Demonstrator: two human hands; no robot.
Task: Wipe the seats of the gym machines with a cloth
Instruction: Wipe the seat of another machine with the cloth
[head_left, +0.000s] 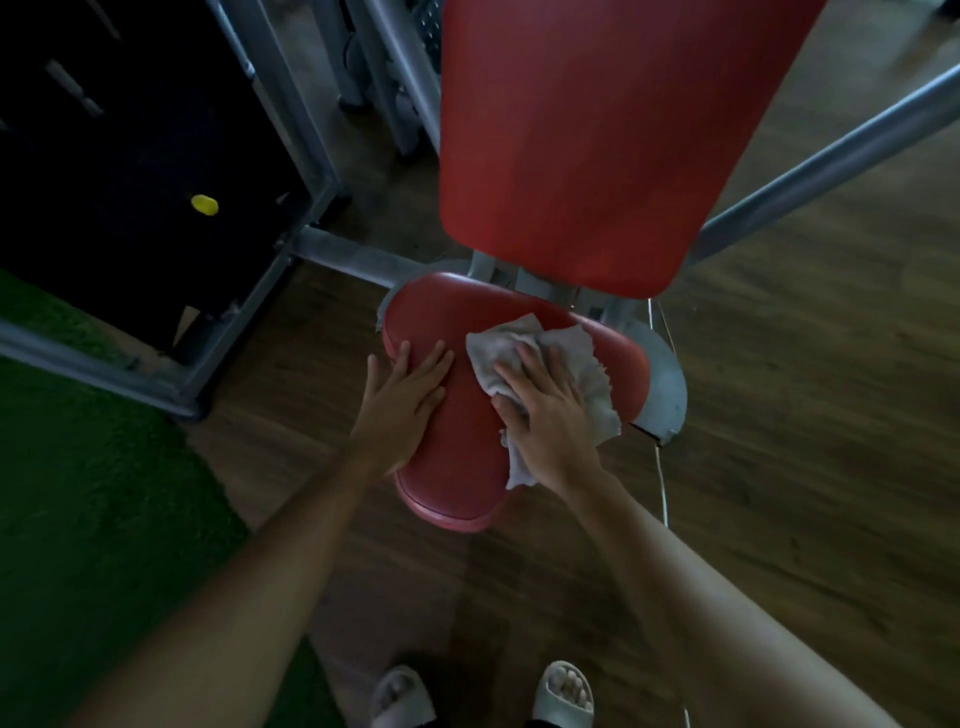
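Wooden flooring (779, 415) is stretching beneath a red seat (457, 457). The left hand (405, 400) is lying flat on it, fingers straight and relaxed. The right hand (545, 421) is pressing a grey cloth (587, 364) onto the seat with fingers spread flat. The cloth is bunching under and beyond those fingertips, just right of the left fingers.

No legible text, label, brand, number or sign is present. The red seat (457, 447), backrest (587, 145), cloth (587, 374), machine frame (831, 161) and yellow knob (204, 204) carry no readable marking.
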